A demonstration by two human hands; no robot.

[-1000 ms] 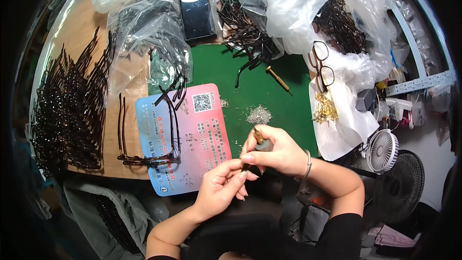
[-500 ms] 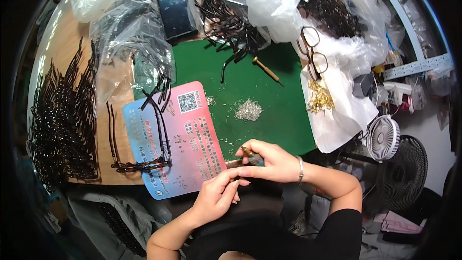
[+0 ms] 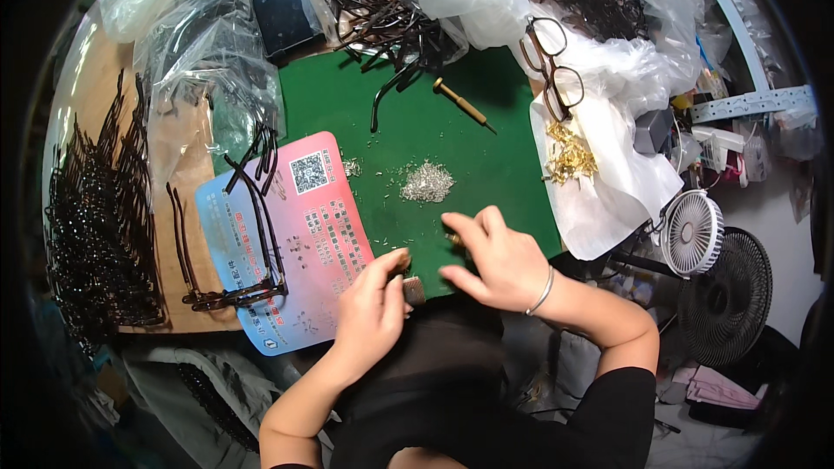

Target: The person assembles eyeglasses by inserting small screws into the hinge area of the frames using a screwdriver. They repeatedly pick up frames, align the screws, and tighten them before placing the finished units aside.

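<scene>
My left hand [image 3: 373,313] is at the near edge of the table, its fingers bent in a pinch around something too small to make out. To the right, my right hand [image 3: 504,269] hovers over the green mat [image 3: 508,174], thumb and index finger apart. A brass-coloured tool [image 3: 453,237] shows partly under its fingers; the rest is hidden by the hand. Between the hands, a small brownish block [image 3: 413,290] juts at the table edge. Beyond them lies a heap of tiny silvery metal pieces [image 3: 426,182]. A blue-and-pink printed sheet [image 3: 334,234] lies beside my left hand.
Dark spectacle frames [image 3: 234,298] with temples rest partly on the sheet. Temple arms [image 3: 109,217] are stacked at left. Farther off are a brass screwdriver [image 3: 463,106], another spectacle frame [image 3: 551,69], gold-coloured pieces [image 3: 569,155] and a phone [image 3: 282,4]. A white fan [image 3: 692,233] stands right.
My hands, touching each other before, have come apart, the left moving left and the right upward. The whole view has shifted a little, so the table things appear farther left.
</scene>
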